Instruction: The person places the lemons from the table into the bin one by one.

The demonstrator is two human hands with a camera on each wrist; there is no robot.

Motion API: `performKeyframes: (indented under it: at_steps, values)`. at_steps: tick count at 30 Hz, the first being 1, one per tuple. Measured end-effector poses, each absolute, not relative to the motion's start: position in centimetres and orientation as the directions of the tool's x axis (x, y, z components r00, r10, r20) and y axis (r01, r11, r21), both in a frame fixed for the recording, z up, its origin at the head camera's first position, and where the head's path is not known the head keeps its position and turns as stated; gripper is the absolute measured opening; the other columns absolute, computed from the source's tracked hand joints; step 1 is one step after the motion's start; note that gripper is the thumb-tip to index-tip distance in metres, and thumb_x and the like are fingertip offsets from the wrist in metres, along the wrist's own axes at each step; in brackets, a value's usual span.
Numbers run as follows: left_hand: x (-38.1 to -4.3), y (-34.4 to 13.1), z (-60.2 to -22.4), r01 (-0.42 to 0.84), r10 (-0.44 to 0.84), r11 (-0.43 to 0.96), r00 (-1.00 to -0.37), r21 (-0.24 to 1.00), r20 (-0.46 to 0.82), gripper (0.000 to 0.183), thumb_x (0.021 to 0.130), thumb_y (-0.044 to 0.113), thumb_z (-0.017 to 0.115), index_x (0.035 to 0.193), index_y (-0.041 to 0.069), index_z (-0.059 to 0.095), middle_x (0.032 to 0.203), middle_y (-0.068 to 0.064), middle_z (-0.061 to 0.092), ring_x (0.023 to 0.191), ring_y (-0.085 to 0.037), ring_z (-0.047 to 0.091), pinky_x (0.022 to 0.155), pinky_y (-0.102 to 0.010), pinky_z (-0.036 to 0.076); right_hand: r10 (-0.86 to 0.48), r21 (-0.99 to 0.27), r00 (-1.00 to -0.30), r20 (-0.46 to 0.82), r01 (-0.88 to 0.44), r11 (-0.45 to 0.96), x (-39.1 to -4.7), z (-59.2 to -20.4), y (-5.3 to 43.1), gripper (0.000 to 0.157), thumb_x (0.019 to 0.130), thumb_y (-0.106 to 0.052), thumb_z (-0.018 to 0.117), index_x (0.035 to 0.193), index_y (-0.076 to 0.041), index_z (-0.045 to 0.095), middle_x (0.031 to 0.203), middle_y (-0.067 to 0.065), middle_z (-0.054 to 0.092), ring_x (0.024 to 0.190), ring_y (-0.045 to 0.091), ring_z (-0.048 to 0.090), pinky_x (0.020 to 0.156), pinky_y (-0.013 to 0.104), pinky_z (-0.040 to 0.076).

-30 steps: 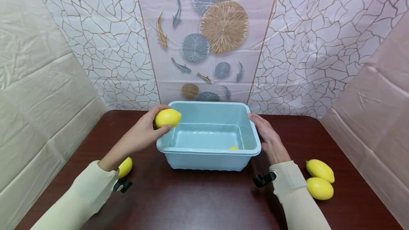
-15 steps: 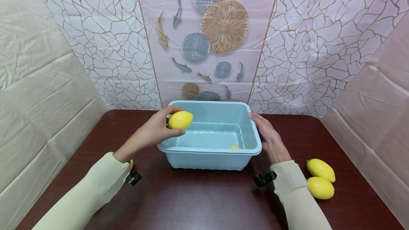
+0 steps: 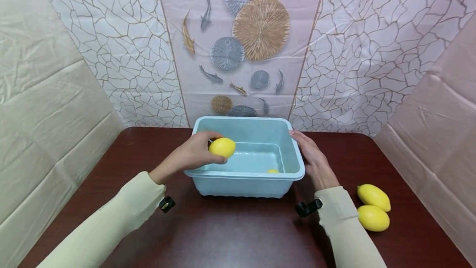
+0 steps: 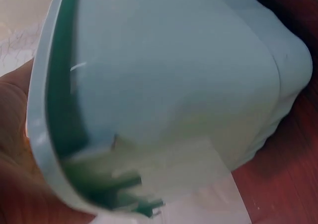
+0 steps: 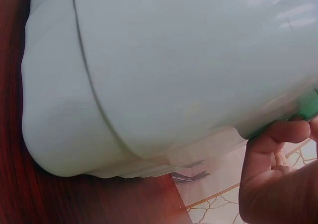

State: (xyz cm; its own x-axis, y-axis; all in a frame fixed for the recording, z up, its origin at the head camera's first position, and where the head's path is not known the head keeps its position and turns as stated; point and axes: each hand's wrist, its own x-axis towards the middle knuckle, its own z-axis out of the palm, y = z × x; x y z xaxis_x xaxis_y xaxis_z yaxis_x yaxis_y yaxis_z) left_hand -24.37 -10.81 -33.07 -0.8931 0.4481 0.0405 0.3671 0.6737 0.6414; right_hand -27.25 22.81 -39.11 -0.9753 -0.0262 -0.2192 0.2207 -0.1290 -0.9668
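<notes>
My left hand [image 3: 198, 150] holds a yellow lemon [image 3: 222, 147] between thumb and fingers, over the left part of a light blue plastic basin [image 3: 245, 181]. In the left wrist view the basin's outer wall [image 4: 174, 75] fills most of the picture, with part of the hand [image 4: 15, 149] beyond the rim; the held lemon is hidden there. My right hand [image 3: 312, 158] grips the basin's right rim. The right wrist view shows its curled thumb and fingers at the rim. Inside the basin, near the front right, the top of another lemon [image 3: 272, 171] shows above the front rim.
Two more lemons lie together on the dark red-brown table [image 3: 241, 235] at the right, an upper one [image 3: 373, 197] and a lower one [image 3: 373, 218], beside the right sleeve. A patterned cloth wall [image 3: 238, 86] stands close behind the basin, and plain cloth hangs on both sides.
My left hand has carried its lemon rightward and lower, from the basin's left rim to over its inside. The left sleeve now covers the lemon on the table at left. The right hand keeps its place.
</notes>
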Motion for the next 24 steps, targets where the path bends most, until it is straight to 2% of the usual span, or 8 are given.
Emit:
performKeyframes:
  at_steps: [6,15,20,24]
  values:
    - [-24.4,-9.5,-33.2,0.344,0.442,0.716,-0.897,0.607,-0.012,0.054,0.076,0.029,0.082,0.123,0.008,0.064,0.105,0.000,0.065,0.086,-0.018,0.057,0.075,-0.033,0.047,-0.028,-0.963,-0.972,-0.231,0.233,-0.132,-27.3,-39.0,22.8,0.056,0.101,-0.036,0.056,0.150,-0.014,0.039,0.113,-0.006,0.060,0.102,0.008,0.056,0.084,0.026,0.049]
    - [-25.2,-7.9,-33.6,0.275,0.425,0.760,-0.895,0.589,-0.132,0.055,0.074,0.023,0.083,0.124,0.008,0.066,0.108,-0.001,0.065,0.086,-0.018,0.056,0.075,-0.032,0.046,-0.043,-0.960,-0.974,-0.222,0.226,-0.166,-27.3,-38.9,22.8,0.052,0.101,-0.036,0.058,0.146,-0.015,0.043,0.110,-0.007,0.062,0.100,0.007,0.057,0.083,0.026,0.050]
    - [-25.1,-6.7,-33.8,0.218,0.386,0.803,-0.900,0.554,-0.205,0.055,0.078,0.023,0.082,0.128,0.008,0.065,0.111,-0.001,0.065,0.089,-0.018,0.056,0.076,-0.031,0.045,-0.042,-0.962,-0.975,-0.220,0.224,-0.156,-27.3,-39.0,22.7,0.054,0.101,-0.037,0.057,0.147,-0.014,0.042,0.114,-0.005,0.061,0.103,0.008,0.057,0.084,0.026,0.050]
    - [-25.3,-5.5,-33.9,0.244,0.407,0.831,-0.879,0.499,-0.248,0.052,0.082,0.025,0.079,0.129,0.008,0.065,0.116,-0.002,0.065,0.093,-0.017,0.056,0.080,-0.032,0.046,-0.036,-0.964,-0.975,-0.219,0.222,-0.148,-27.3,-39.0,22.9,0.056,0.100,-0.037,0.058,0.148,-0.013,0.042,0.113,-0.006,0.061,0.102,0.008,0.057,0.083,0.025,0.050]
